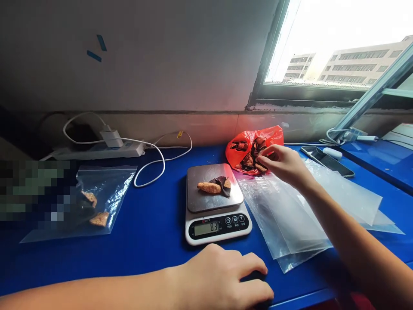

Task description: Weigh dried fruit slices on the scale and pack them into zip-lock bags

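My right hand (284,165) reaches into a red plastic bag (274,135) of dried brown pieces (248,161). Its thumb and forefinger are pinched together against the pieces; whatever lies between the fingertips is hard to make out. A white digital kitchen scale (219,236) stands left of the bag. On its steel plate lie a knobbly orange-brown dried piece (209,187) and a dark curled piece (222,183); the display reads about 8.3. In front of the scale, my left hand (222,275) rests near the table edge, fingers bent and apart, with dark shadow beneath them.
Several clear plastic bags (284,219) lie flat to the right, under my right forearm. A zip bag (108,185) holding two dried pieces lies on the left. A power strip (97,151), white cable (164,161) and phone (331,161) are along the back.
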`<act>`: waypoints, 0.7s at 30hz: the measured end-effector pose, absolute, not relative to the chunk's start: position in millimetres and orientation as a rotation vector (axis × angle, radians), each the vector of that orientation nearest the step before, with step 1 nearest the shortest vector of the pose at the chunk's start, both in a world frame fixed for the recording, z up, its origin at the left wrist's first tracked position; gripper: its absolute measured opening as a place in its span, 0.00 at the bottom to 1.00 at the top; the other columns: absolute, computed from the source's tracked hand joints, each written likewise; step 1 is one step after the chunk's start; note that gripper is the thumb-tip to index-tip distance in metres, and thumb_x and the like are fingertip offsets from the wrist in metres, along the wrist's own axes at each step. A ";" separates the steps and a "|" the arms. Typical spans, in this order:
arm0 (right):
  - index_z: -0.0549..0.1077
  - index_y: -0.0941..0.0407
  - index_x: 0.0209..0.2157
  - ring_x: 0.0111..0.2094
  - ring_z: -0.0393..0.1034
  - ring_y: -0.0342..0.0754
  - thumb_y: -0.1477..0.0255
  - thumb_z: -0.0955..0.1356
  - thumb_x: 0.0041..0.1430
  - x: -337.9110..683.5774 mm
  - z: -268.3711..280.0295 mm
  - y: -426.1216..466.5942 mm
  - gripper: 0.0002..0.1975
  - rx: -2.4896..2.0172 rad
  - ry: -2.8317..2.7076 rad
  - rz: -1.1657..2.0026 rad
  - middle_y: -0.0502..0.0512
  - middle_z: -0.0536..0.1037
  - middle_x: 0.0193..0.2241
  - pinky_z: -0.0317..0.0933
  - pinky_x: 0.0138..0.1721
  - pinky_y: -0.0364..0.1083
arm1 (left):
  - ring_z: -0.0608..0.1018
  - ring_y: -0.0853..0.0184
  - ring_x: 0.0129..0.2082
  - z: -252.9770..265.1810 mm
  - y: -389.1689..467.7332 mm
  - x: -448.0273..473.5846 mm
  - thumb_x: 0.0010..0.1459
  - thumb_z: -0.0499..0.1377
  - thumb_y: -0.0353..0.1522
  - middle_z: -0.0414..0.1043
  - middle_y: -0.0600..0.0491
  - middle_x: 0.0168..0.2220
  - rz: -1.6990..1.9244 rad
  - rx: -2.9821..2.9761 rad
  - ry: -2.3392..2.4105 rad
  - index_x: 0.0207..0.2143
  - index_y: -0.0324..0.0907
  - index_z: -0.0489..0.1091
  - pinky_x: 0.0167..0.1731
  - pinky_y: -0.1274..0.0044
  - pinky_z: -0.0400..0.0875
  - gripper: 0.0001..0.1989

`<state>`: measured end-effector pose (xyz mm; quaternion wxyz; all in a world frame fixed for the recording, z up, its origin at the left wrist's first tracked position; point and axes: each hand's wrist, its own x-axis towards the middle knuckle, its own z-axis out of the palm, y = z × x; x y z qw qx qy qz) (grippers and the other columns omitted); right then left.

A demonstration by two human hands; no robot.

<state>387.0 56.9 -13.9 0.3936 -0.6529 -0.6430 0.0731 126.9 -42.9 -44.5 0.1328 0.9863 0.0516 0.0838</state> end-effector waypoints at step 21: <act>0.75 0.57 0.32 0.36 0.70 0.52 0.65 0.65 0.59 401.4 -41.0 58.1 0.10 -1.967 -2.037 -0.300 0.59 0.77 0.32 0.57 0.33 0.46 | 0.79 0.63 0.41 -31.6 -44.3 126.2 0.62 0.57 0.36 0.69 0.51 0.55 0.166 2.796 0.162 0.49 0.44 0.68 0.34 0.75 0.78 0.13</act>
